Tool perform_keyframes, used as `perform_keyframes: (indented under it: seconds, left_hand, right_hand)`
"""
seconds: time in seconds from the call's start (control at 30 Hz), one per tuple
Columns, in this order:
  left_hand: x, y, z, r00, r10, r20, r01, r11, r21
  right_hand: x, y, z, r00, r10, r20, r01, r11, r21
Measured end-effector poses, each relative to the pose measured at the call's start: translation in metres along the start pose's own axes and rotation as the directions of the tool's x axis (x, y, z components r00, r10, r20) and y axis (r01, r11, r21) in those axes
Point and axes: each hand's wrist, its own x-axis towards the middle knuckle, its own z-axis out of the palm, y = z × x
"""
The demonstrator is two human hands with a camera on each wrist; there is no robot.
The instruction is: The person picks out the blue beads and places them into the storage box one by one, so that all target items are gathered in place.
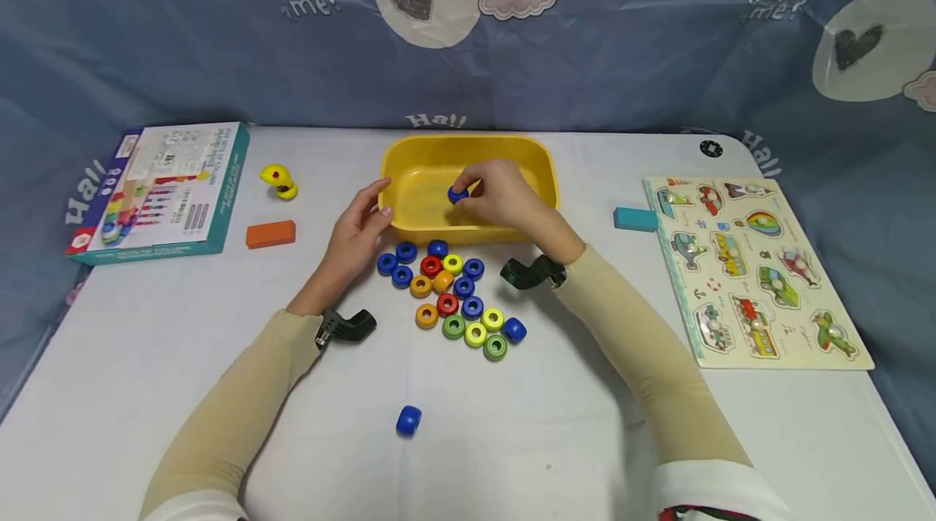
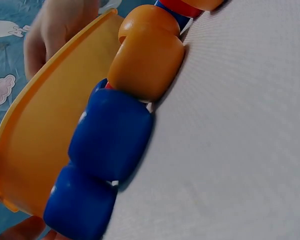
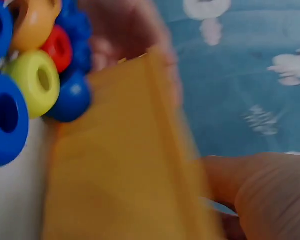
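Note:
My right hand (image 1: 500,192) pinches a blue bead (image 1: 457,195) between thumb and fingers, over the inside of a yellow plastic tray (image 1: 468,230). At the tray's left end, my left hand (image 1: 356,230) rests its fingers and thumb against the rim. Just in front of the tray lie several chunky round beads with holes, among them a red bead (image 1: 448,305), an orange bead (image 1: 427,316), a yellow bead (image 1: 475,335) and a green bead (image 1: 495,347). In the left wrist view, a blue bead (image 2: 110,135) stands close against the tray wall.
One blue bead (image 1: 409,421) lies apart near the front. On the left are a boxed toy (image 1: 161,188), a yellow toy figure (image 1: 279,181) and an orange block (image 1: 270,234). On the right are a teal block (image 1: 634,219) and a picture puzzle board (image 1: 756,273). A patterned blue cloth (image 1: 621,58) hangs behind.

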Motion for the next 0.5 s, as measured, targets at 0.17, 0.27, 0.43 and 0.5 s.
perform_keyframes:
  seconds: [0.17,0.27,0.43,0.5]
  left_hand:
    - [0.002,-0.001,0.003,1.0,0.023,0.007,-0.023,1.0,-0.006]
    - [0.001,-0.002,0.003,1.0,0.019,0.003,-0.019,1.0,0.0]
    - [0.001,-0.003,-0.001,1.0,0.018,0.0,-0.018,1.0,0.015]
    - [0.001,-0.003,-0.002,1.0,0.02,0.0,-0.02,1.0,0.012]
  right_hand:
    - [0.02,0.005,0.014,0.987,0.058,0.151,-0.055,0.998,-0.028]
    - [0.021,0.005,0.015,0.987,0.057,0.152,-0.052,0.998,-0.034]
    - [0.011,0.001,0.009,0.999,-0.024,0.032,0.025,1.0,-0.009]
    - [0.004,-0.003,0.004,0.999,-0.049,-0.01,0.049,0.999,0.015]
